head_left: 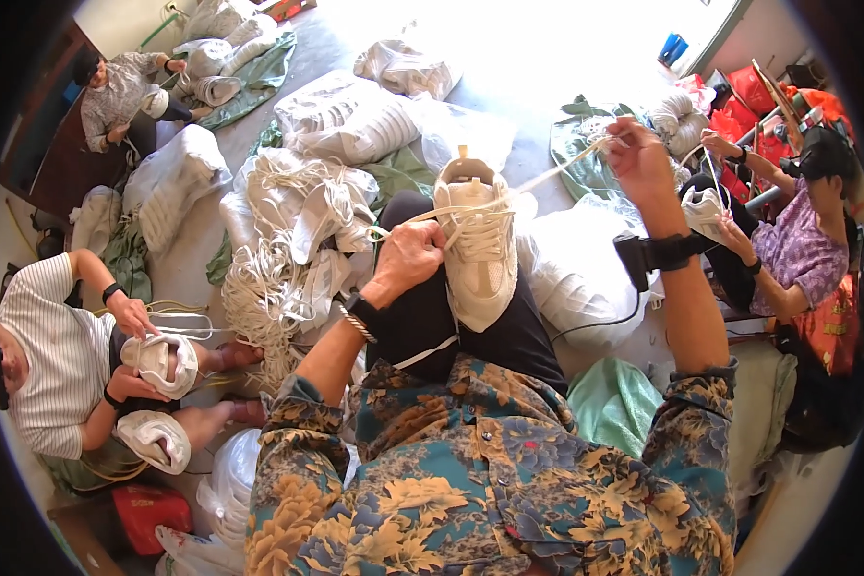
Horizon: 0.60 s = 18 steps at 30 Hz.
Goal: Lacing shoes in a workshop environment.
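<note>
A cream-white sneaker (480,269) rests on my dark-trousered thighs, its toe pointing toward me and its heel loop away. Its front is laced with a flat cream shoelace (538,182). Beside the shoe's left edge, my left hand (413,257) is closed with curled fingers, and a bit of lace sticks out past it. My right hand (638,158) is raised well to the right of the shoe, thumb and fingers pinching the lace, which runs taut from the eyelets up to it. Wristbands circle both my wrists.
Loose white laces and shoes (283,221) are heaped left of my knees. Bagged white shoes (346,120) stand beyond; a white plastic bag (586,264) sits to the right. Co-workers handle white shoes at left (48,355), far left (125,91) and right (802,221). Green cloth (614,403) lies by my right hip.
</note>
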Each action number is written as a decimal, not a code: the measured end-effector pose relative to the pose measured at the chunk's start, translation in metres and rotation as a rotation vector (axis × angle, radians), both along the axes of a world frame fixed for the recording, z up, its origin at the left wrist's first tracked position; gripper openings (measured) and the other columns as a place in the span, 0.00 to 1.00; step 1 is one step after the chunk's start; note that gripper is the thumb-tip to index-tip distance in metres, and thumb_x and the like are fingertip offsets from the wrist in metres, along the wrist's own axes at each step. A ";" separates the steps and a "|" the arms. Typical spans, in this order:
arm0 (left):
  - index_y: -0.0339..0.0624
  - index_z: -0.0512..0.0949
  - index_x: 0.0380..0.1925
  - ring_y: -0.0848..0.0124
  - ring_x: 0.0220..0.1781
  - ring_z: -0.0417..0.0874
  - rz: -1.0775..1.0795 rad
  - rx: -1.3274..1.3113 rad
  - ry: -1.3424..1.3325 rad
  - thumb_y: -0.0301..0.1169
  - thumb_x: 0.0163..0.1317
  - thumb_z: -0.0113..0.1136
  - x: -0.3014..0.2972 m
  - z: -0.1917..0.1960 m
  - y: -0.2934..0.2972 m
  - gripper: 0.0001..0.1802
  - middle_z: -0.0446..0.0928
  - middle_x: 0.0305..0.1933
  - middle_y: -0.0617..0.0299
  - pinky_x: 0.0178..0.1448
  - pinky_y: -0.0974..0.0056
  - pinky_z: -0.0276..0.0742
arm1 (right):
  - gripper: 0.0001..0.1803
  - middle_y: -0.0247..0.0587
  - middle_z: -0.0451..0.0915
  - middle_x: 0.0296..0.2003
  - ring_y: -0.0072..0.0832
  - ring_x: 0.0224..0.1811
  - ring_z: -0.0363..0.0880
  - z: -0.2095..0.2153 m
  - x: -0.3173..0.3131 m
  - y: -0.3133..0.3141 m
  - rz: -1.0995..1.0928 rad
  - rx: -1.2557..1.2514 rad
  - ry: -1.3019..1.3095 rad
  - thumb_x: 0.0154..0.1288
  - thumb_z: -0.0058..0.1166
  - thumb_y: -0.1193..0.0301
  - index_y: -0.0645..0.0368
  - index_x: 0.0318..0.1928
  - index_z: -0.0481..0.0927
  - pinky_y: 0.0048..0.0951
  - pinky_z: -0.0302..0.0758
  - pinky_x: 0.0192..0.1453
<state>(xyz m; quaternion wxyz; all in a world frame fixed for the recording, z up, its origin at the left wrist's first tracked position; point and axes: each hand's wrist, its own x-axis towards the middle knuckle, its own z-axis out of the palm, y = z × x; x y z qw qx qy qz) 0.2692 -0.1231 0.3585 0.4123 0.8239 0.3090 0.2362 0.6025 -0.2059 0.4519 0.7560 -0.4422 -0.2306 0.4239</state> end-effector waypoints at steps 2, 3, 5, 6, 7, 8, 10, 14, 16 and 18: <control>0.36 0.76 0.23 0.83 0.18 0.63 0.004 0.023 -0.101 0.21 0.46 0.51 0.000 -0.001 0.010 0.04 0.66 0.14 0.70 0.21 0.73 0.60 | 0.08 0.40 0.76 0.29 0.23 0.25 0.70 0.014 0.034 -0.015 0.013 0.063 0.030 0.66 0.43 0.73 0.62 0.36 0.75 0.21 0.67 0.27; 0.36 0.75 0.23 0.84 0.18 0.63 0.025 -0.002 -0.098 0.21 0.46 0.51 0.001 -0.002 0.012 0.04 0.66 0.14 0.70 0.22 0.73 0.60 | 0.07 0.39 0.76 0.29 0.23 0.25 0.69 0.018 0.049 -0.021 -0.015 0.077 0.052 0.66 0.44 0.72 0.61 0.36 0.74 0.21 0.66 0.27; 0.35 0.74 0.22 0.84 0.18 0.63 0.056 0.056 -0.096 0.21 0.48 0.51 0.005 -0.004 0.016 0.02 0.66 0.15 0.71 0.22 0.73 0.59 | 0.07 0.39 0.77 0.30 0.23 0.25 0.69 0.022 0.070 -0.033 0.080 0.152 0.034 0.66 0.44 0.71 0.61 0.35 0.74 0.22 0.66 0.28; 0.35 0.74 0.22 0.84 0.18 0.63 0.053 0.041 -0.086 0.21 0.48 0.51 0.008 -0.005 0.017 0.02 0.66 0.15 0.71 0.22 0.73 0.59 | 0.07 0.39 0.77 0.30 0.23 0.26 0.69 0.026 0.078 -0.039 0.124 0.163 0.030 0.66 0.45 0.71 0.61 0.35 0.74 0.22 0.66 0.28; 0.35 0.74 0.23 0.84 0.18 0.63 0.083 0.026 -0.114 0.21 0.50 0.52 0.012 -0.005 0.017 0.02 0.67 0.15 0.71 0.21 0.73 0.59 | 0.07 0.39 0.77 0.30 0.23 0.26 0.69 0.031 0.087 -0.045 0.103 0.164 0.033 0.66 0.45 0.71 0.61 0.35 0.74 0.22 0.66 0.28; 0.35 0.74 0.25 0.84 0.17 0.63 0.097 0.025 -0.148 0.21 0.51 0.52 0.014 -0.005 0.017 0.02 0.67 0.16 0.71 0.21 0.74 0.59 | 0.07 0.39 0.77 0.31 0.23 0.26 0.70 0.037 0.094 -0.050 0.068 0.184 0.006 0.66 0.45 0.71 0.62 0.36 0.74 0.22 0.66 0.28; 0.35 0.75 0.27 0.70 0.22 0.77 0.151 -0.126 -0.146 0.24 0.48 0.54 0.014 -0.003 0.019 0.06 0.75 0.18 0.57 0.30 0.65 0.71 | 0.08 0.38 0.78 0.32 0.23 0.28 0.71 0.047 0.105 -0.062 0.001 0.196 -0.039 0.67 0.45 0.70 0.62 0.37 0.75 0.22 0.68 0.30; 0.33 0.75 0.32 0.78 0.17 0.73 0.184 -0.165 -0.103 0.25 0.49 0.54 0.006 0.001 0.022 0.09 0.69 0.14 0.66 0.22 0.70 0.67 | 0.09 0.36 0.78 0.29 0.20 0.27 0.72 0.032 0.091 -0.063 -0.112 0.150 -0.073 0.66 0.45 0.70 0.61 0.36 0.76 0.20 0.69 0.30; 0.30 0.72 0.39 0.82 0.10 0.66 0.134 -0.399 -0.064 0.25 0.55 0.53 0.002 0.000 0.019 0.12 0.70 0.15 0.68 0.12 0.77 0.59 | 0.09 0.33 0.76 0.25 0.17 0.25 0.72 0.004 0.060 -0.053 -0.196 0.005 -0.177 0.65 0.46 0.69 0.61 0.34 0.77 0.17 0.69 0.28; 0.31 0.73 0.38 0.82 0.09 0.66 0.138 -0.429 -0.052 0.27 0.56 0.53 0.001 -0.001 0.017 0.11 0.70 0.14 0.68 0.11 0.77 0.59 | 0.09 0.32 0.74 0.24 0.15 0.22 0.70 -0.034 0.011 -0.046 -0.056 -0.120 -0.345 0.63 0.49 0.69 0.61 0.35 0.78 0.17 0.68 0.25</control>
